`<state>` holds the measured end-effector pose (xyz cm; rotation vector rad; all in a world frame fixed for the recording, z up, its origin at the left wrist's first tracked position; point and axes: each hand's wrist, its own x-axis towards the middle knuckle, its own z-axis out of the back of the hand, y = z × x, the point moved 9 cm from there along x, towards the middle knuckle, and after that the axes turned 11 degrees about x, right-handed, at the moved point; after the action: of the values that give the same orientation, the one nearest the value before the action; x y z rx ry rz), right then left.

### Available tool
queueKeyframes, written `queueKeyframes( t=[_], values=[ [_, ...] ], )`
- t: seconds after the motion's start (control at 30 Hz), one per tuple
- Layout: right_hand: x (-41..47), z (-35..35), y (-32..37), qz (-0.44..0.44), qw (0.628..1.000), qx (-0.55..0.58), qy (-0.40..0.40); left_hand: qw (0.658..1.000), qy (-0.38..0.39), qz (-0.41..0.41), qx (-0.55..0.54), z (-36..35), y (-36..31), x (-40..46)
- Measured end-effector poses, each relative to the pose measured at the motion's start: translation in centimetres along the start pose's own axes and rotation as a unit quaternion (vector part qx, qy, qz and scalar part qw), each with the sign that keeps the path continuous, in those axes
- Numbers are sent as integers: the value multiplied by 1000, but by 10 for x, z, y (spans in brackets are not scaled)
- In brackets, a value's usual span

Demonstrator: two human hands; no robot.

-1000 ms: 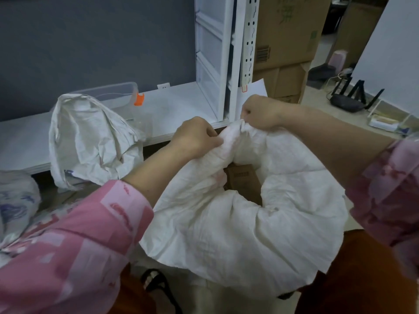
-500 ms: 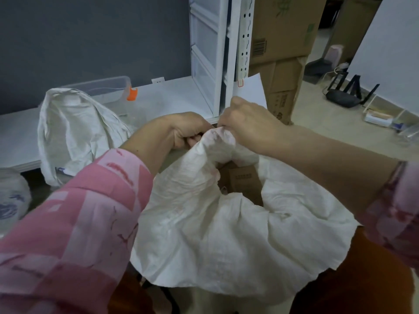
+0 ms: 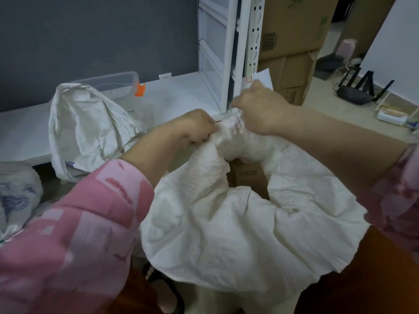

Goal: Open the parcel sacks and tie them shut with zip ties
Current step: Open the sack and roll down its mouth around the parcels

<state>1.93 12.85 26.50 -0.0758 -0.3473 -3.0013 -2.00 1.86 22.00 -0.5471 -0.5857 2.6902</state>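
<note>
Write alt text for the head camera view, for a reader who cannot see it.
Both hands, left hand and right hand, grip the bunched far rim of an open white sack, with a brown box visible inside. A second crumpled white sack leans against a white shelf to the left.

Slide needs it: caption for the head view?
Both hands grip the white sack's bunched far rim; cardboard box inside.

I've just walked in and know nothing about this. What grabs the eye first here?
A big white sack fills the middle, and both hands, left hand and right hand, grip its far rim. A brown box shows in its open mouth. Another crumpled sack leans on the white shelf at left.
</note>
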Motion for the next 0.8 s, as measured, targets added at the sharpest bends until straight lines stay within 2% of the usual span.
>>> queueKeyframes(
  t=[0.1,0.17,0.23,0.27,0.33,0.4,0.47,0.57,0.63,0.7,0.8],
  values=[
    [-10,-7,38,156,985,-53,-53,992,51,13,-110,-7,5,5],
    [-9,-9,41,191,974,-84,-91,982,76,5,-175,-11,2,5],
    [-1,-11,35,163,980,-75,-81,975,82,2,-206,-12,-4,0],
    [5,-14,28,126,989,-52,-54,981,67,-2,-180,-9,-6,-3],
    [14,-18,9,44,999,5,-3,999,15,-15,-23,-3,-6,-11],
    [23,-26,-7,-20,997,46,54,993,-54,-31,101,1,-5,-17],
    [26,-33,-16,-61,989,76,108,989,-91,-52,104,0,-7,-23],
    [28,-27,-21,-93,985,95,112,997,-58,-37,42,-3,-2,-14],
    [25,-15,-7,-42,996,31,69,998,-5,1,-70,-5,7,-6],
    [16,-10,17,55,998,-26,32,981,51,28,-184,-10,15,3],
    [-1,-7,51,199,971,-117,-63,958,106,28,-266,-17,16,8]
  ],
)
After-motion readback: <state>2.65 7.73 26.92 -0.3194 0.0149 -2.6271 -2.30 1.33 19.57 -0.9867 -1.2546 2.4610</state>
